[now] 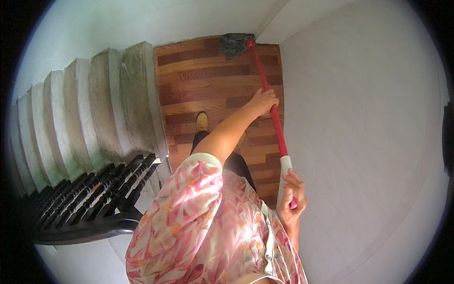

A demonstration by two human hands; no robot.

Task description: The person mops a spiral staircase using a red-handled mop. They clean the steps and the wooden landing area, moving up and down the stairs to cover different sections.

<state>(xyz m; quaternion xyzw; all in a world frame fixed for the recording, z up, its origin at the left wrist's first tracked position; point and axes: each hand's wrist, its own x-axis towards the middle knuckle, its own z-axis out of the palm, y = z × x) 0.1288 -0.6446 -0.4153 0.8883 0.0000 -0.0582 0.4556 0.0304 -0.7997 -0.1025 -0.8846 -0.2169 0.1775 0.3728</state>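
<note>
A mop with a red pole (278, 131) and a pale upper grip slants across the right side of the landing. My left hand (263, 102) is closed around the middle of the pole, palm side hidden. Near the pole's top end, my right hand (293, 191) wraps the pale grip, with its pink end cap showing beside the fingers. The dark grey mop head (234, 45) lies flat on the wood-patterned floor (205, 81), against the far wall and close to the corner at the wall's edge.
Concrete steps (106, 103) adjoin the landing on the left. A black railing with turned balusters (95, 198) runs along their near side. A pale wall (354, 106) bounds the floor at the right, and another wall (177, 21) stands at the far side.
</note>
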